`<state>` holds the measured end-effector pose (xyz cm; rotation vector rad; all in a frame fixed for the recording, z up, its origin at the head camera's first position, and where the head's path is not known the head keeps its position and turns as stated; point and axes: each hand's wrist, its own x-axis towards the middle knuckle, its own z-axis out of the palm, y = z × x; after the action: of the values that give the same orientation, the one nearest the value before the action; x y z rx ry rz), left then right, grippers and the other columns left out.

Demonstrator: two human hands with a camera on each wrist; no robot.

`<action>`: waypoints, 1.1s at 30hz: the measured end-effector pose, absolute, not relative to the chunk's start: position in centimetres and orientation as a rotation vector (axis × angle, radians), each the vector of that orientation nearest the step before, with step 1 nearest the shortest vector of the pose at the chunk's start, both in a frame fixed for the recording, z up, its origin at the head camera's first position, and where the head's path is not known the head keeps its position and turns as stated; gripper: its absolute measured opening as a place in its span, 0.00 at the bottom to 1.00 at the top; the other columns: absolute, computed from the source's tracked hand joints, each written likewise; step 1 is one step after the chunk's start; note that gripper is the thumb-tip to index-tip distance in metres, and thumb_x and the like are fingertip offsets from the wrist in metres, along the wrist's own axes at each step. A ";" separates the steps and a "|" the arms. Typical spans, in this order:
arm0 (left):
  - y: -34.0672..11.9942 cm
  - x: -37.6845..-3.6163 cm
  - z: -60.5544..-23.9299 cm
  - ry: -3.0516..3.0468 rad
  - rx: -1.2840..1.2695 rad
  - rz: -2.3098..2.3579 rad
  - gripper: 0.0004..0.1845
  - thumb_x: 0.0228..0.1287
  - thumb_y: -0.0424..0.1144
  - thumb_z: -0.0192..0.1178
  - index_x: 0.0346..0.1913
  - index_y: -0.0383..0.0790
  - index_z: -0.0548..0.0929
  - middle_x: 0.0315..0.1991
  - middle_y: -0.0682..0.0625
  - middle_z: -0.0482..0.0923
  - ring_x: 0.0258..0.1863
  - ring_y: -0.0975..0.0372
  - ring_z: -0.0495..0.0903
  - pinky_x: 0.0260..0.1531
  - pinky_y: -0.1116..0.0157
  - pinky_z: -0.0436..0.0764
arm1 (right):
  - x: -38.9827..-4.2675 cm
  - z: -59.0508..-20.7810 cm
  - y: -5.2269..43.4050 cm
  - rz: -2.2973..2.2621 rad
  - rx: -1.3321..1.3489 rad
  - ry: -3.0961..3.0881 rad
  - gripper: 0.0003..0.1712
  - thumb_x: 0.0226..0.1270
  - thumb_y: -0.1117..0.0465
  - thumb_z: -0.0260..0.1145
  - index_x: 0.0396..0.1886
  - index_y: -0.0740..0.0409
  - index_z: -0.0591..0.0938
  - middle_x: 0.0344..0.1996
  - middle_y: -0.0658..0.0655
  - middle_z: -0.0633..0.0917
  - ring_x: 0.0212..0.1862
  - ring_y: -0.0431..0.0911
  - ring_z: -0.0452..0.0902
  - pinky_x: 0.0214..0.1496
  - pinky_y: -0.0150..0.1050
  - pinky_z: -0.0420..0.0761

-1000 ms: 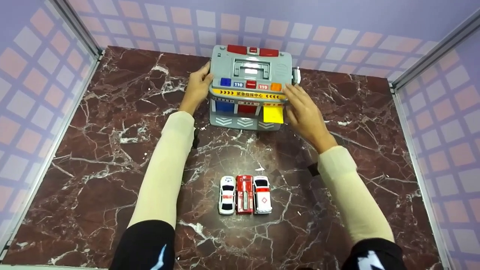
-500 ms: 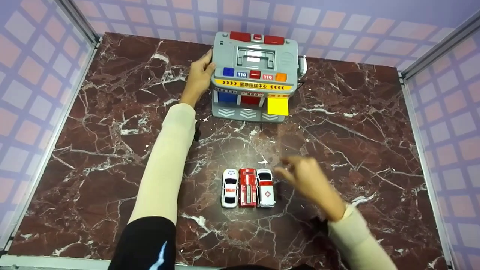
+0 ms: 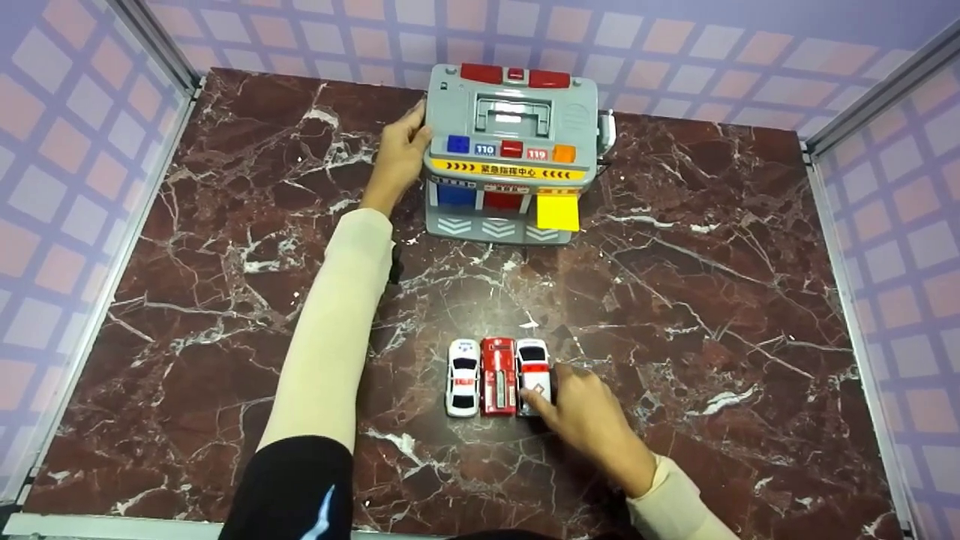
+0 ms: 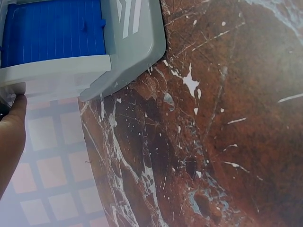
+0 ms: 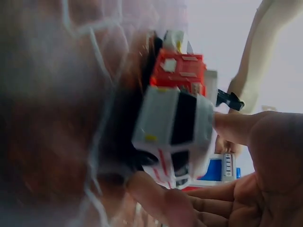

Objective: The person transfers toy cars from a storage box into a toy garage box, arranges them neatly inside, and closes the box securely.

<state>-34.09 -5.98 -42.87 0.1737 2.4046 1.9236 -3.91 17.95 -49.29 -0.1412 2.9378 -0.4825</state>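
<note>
A grey toy emergency command center [image 3: 457, 127] stands at the back, with a blue door, a red door and a raised yellow flap. My left hand [image 3: 399, 161] rests against its left side. In the left wrist view, a finger [image 4: 18, 111] touches the white wall beside the blue door [image 4: 52, 35]. Nearer me, a white toy ambulance [image 3: 533, 375] is pinched by my right hand [image 3: 592, 416], thumb on top and fingers along its right side. The right wrist view shows the ambulance [image 5: 163, 123] between thumb and index finger. Left of it sits a red toy fire truck [image 3: 499, 375].
A white toy police car [image 3: 463, 379] is parked left of the fire truck, the three vehicles side by side. The dark red marbled tabletop [image 3: 690, 300] is bordered by patterned panels [image 3: 675, 45] at the back and both sides.
My right hand has left the building's right front corner, come down toward me and taken hold of the ambulance. The left hand stays at the building's left side.
</note>
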 end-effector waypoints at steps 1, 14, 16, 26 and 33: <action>-6.0 -34.1 -42.8 2.409 0.177 1.918 0.25 0.68 0.28 0.46 0.67 0.32 0.58 0.70 0.46 0.56 0.70 0.63 0.54 0.63 0.82 0.54 | -3.7 -49.4 17.8 -0.481 -0.128 2.958 0.37 0.56 0.35 0.62 0.39 0.68 0.79 0.18 0.66 0.80 0.21 0.58 0.79 0.21 0.46 0.81; -6.5 -35.3 -44.4 2.408 0.220 1.943 0.25 0.69 0.29 0.46 0.68 0.36 0.59 0.70 0.47 0.56 0.70 0.65 0.54 0.63 0.83 0.53 | -3.1 -49.2 16.7 -0.272 -0.043 3.138 0.33 0.49 0.33 0.65 0.20 0.62 0.77 0.10 0.64 0.76 0.13 0.57 0.73 0.10 0.47 0.74; -6.5 -35.8 -45.0 2.430 0.223 1.934 0.25 0.69 0.30 0.47 0.68 0.37 0.59 0.70 0.48 0.57 0.69 0.67 0.54 0.62 0.84 0.52 | -3.0 -49.1 16.8 -0.247 -0.037 3.130 0.34 0.48 0.32 0.65 0.20 0.63 0.76 0.09 0.63 0.75 0.12 0.56 0.72 0.09 0.46 0.74; -6.3 -35.3 -44.5 2.432 0.225 1.929 0.25 0.68 0.28 0.47 0.67 0.34 0.60 0.70 0.46 0.57 0.70 0.63 0.53 0.64 0.82 0.51 | -2.8 -49.0 17.1 -0.329 -0.063 3.119 0.30 0.48 0.43 0.68 0.04 0.49 0.61 0.04 0.56 0.70 0.07 0.49 0.66 0.06 0.39 0.70; -6.2 -34.1 -43.1 2.449 0.188 1.881 0.25 0.69 0.29 0.46 0.67 0.33 0.58 0.70 0.46 0.56 0.70 0.64 0.52 0.65 0.82 0.49 | -3.6 -47.7 17.7 -0.351 -0.040 3.139 0.32 0.50 0.44 0.68 0.02 0.48 0.59 0.02 0.51 0.66 0.07 0.48 0.66 0.06 0.39 0.71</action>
<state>-34.12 -6.16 -43.08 0.1883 2.4494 1.8811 -3.57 17.73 -47.74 -0.0399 3.1394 -0.3511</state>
